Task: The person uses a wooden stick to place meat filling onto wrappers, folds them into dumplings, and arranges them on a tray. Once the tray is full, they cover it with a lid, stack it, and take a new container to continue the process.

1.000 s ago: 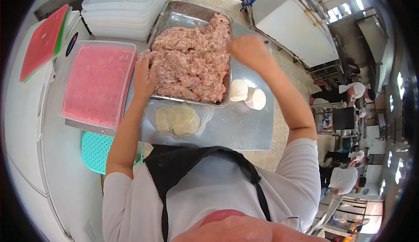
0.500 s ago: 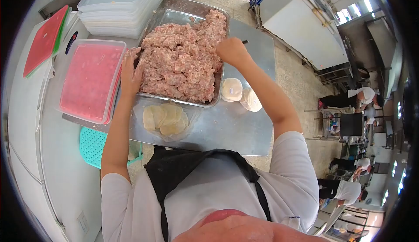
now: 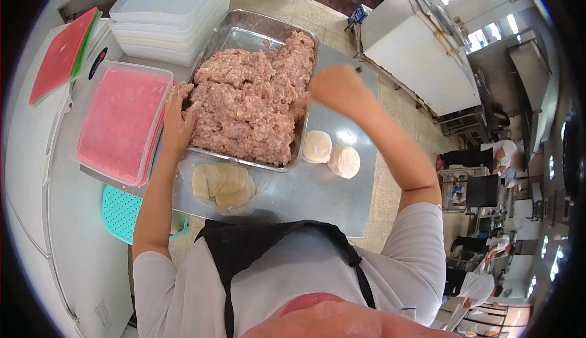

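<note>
A metal tray (image 3: 249, 162) heaped with ground meat (image 3: 244, 106) lies in front of me. My left hand (image 3: 177, 121) is at the tray's left rim, its fingers apart and touching the edge of the meat. My right hand (image 3: 342, 91), slightly blurred, is closed at the tray's right side. A dark handle end (image 3: 359, 69) sticks out of that fist; the rest of the utensil is hidden. Closer to me, round dough wrappers (image 3: 223, 183) lie fanned out on clear plastic. Two round wrapped stacks of wrappers (image 3: 317, 146) (image 3: 344, 161) sit right of the tray.
A lidded container with red contents (image 3: 125, 121) stands at left, beneath a pile of white plastic containers (image 3: 168, 21). Red and green boards (image 3: 64, 54) rest on a white appliance. A turquoise stool (image 3: 119, 213) is below the metal table (image 3: 342, 197). Other people (image 3: 476, 283) work far right.
The view has shifted, so the tray and wrappers appear lower. My right hand has moved slightly outward from the meat, still closed. The left hand keeps its place at the rim.
</note>
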A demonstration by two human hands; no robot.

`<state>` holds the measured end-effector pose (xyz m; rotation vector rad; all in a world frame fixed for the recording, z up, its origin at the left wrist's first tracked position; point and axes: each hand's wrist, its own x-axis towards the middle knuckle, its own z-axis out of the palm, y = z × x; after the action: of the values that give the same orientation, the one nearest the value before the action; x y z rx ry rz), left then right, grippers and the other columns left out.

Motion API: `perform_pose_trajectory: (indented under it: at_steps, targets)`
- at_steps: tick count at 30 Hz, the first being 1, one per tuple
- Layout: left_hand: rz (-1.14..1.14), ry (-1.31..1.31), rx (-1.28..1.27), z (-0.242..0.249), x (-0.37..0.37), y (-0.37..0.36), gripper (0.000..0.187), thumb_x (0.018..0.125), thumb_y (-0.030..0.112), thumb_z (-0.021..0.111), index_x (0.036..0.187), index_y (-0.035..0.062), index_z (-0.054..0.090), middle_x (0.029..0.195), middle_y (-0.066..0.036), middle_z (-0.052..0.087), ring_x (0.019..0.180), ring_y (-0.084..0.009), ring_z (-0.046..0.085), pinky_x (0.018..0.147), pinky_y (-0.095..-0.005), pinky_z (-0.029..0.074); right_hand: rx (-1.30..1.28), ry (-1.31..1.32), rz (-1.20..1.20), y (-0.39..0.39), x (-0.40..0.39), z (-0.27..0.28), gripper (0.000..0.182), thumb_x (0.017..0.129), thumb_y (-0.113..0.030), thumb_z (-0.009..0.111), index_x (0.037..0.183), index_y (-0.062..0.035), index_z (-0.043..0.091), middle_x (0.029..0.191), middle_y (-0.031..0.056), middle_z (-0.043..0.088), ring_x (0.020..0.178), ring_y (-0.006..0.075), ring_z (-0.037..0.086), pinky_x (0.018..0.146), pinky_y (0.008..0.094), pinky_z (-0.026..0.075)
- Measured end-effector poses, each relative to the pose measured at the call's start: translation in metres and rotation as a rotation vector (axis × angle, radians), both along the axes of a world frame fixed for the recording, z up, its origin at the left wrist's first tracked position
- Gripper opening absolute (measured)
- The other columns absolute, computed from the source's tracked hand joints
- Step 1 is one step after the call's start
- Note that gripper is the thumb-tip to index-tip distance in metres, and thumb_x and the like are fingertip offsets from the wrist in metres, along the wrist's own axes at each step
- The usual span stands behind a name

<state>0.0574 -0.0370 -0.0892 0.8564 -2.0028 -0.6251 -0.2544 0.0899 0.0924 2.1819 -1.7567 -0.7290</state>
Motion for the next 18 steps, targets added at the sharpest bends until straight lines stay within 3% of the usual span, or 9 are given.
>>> perform_pose_trajectory:
  at_steps: [2, 7, 13, 15, 18]
  targets:
    - [0.005, 0.019, 0.042, -0.001, 0.001, 0.0, 0.044, 0.088, 0.02, 0.06, 0.128, 0.0041, 0.055, 0.133, -0.02, 0.052, 0.13, -0.0376, 0.043, 0.11, -0.0445, 0.031, -0.107, 0.067, 0.014, -0.026, -0.013, 0.02, 0.014, 0.078, -0.015, 0.062, 0.071, -0.0097, 0.072, 0.072, 0.0098, 0.07, 0.067, 0.027, 0.07, 0.053, 0.0372, 0.053]
    - [0.011, 0.066, 0.117, 0.005, 0.001, 0.0, 0.043, 0.086, 0.022, 0.062, 0.124, 0.0037, 0.057, 0.131, -0.019, 0.054, 0.129, -0.0372, 0.044, 0.11, -0.0443, 0.032, -0.338, 0.132, 0.001, -0.118, -0.098, -0.02, 0.012, 0.075, -0.013, 0.063, 0.069, -0.0097, 0.072, 0.071, 0.0095, 0.07, 0.067, 0.0258, 0.07, 0.052, 0.0382, 0.053]
    - [-0.011, 0.091, 0.115, 0.008, 0.004, -0.003, 0.049, 0.089, 0.04, 0.057, 0.12, 0.0016, 0.059, 0.128, -0.02, 0.055, 0.125, -0.0349, 0.049, 0.108, -0.0433, 0.033, -0.332, 0.223, -0.059, -0.172, -0.158, -0.08, 0.014, 0.076, -0.014, 0.061, 0.07, -0.0119, 0.073, 0.072, 0.0087, 0.071, 0.069, 0.0238, 0.07, 0.055, 0.0385, 0.053]
    - [-0.024, 0.108, 0.134, 0.006, 0.005, -0.005, 0.049, 0.088, 0.039, 0.059, 0.121, 0.0023, 0.058, 0.128, -0.02, 0.055, 0.124, -0.0363, 0.048, 0.107, -0.0444, 0.034, -0.228, 0.223, -0.111, -0.179, -0.161, -0.1, 0.015, 0.079, -0.018, 0.062, 0.075, -0.0127, 0.075, 0.079, 0.0083, 0.072, 0.077, 0.0259, 0.071, 0.063, 0.0382, 0.055]
    - [-0.045, 0.124, 0.145, 0.009, 0.006, -0.006, 0.049, 0.087, 0.037, 0.06, 0.121, 0.0027, 0.058, 0.127, -0.02, 0.055, 0.123, -0.0379, 0.049, 0.106, -0.0455, 0.035, -0.184, 0.134, -0.195, -0.173, -0.167, -0.108, 0.018, 0.08, -0.022, 0.062, 0.075, -0.0109, 0.075, 0.079, 0.0096, 0.072, 0.078, 0.0261, 0.071, 0.064, 0.0396, 0.055]
